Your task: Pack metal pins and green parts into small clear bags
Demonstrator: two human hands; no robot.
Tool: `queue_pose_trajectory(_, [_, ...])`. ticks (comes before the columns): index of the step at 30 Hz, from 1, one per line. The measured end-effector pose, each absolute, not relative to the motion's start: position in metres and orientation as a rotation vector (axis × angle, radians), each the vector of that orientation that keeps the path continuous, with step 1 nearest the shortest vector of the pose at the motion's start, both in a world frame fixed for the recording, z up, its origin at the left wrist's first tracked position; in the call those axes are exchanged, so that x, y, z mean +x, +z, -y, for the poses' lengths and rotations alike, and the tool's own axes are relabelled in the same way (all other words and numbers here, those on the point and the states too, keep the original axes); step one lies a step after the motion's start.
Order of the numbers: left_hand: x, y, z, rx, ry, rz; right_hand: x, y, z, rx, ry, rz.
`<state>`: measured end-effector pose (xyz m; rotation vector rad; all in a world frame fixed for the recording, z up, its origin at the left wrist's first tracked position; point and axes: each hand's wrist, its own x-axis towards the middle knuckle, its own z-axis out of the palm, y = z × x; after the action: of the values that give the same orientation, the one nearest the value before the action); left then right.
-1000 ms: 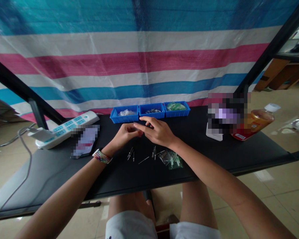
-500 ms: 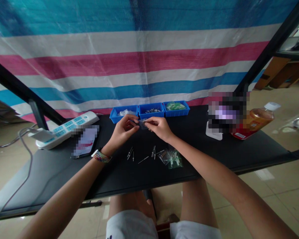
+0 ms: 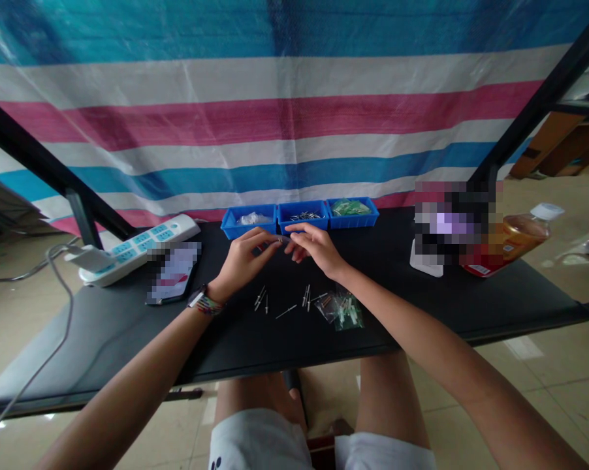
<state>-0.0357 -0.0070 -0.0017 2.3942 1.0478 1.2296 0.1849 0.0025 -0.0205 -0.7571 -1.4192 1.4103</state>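
Observation:
My left hand (image 3: 248, 260) pinches a small clear plastic bag (image 3: 285, 239), largely hidden by the fingers, just in front of the blue bins. Close beside it on the right, my right hand (image 3: 318, 250) has its index finger stretched out and its other fingers loosely bent at the bag's edge. Nearer me on the black table (image 3: 226, 349) lie several thin metal blind rivets (image 3: 307, 297). Beside them are a small clear bag of brownish pieces (image 3: 327, 307) and a bag with a green tint holding pale pieces (image 3: 348, 311).
Behind my hands stand three blue bins: one with clear bags (image 3: 230, 230), one with metal pieces (image 3: 318, 223), one with green bags (image 3: 353, 220). A power strip (image 3: 140, 248) and phone (image 3: 175, 274) lie left. A drink bottle (image 3: 522, 238) stands right, by a white object (image 3: 426, 260).
My right hand's fingers have loosened from their pinch on the small bag and stretched out. My left hand stays on the bag. The view has shifted slightly.

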Motion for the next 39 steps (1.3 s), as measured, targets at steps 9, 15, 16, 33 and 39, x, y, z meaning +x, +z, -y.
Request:
queue_pose_trajectory(9, [-0.051,-0.010,-0.021,1.577,1.450,-1.398,0.223,0.002,-0.016,-0.749,1.545,2.388])
queue_pose_trajectory(15, [-0.063,-0.008,-0.026,1.343,1.442,-1.408,0.229,0.008,-0.017,-0.905,1.528,2.529])
queue_pose_trajectory(16, [-0.064,-0.007,-0.025,1.325,1.435,-1.394,0.228,0.008,-0.016,-0.908,1.501,2.554])
queue_pose_trajectory(33, [-0.035,0.009,0.008,1.852,1.038,-0.992,0.214,-0.009,-0.017,-0.817,1.353,1.842])
queue_pose_trajectory(39, [-0.032,0.004,0.009,1.927,1.060,-0.987,0.208,-0.013,-0.015,-0.807,1.323,1.794])
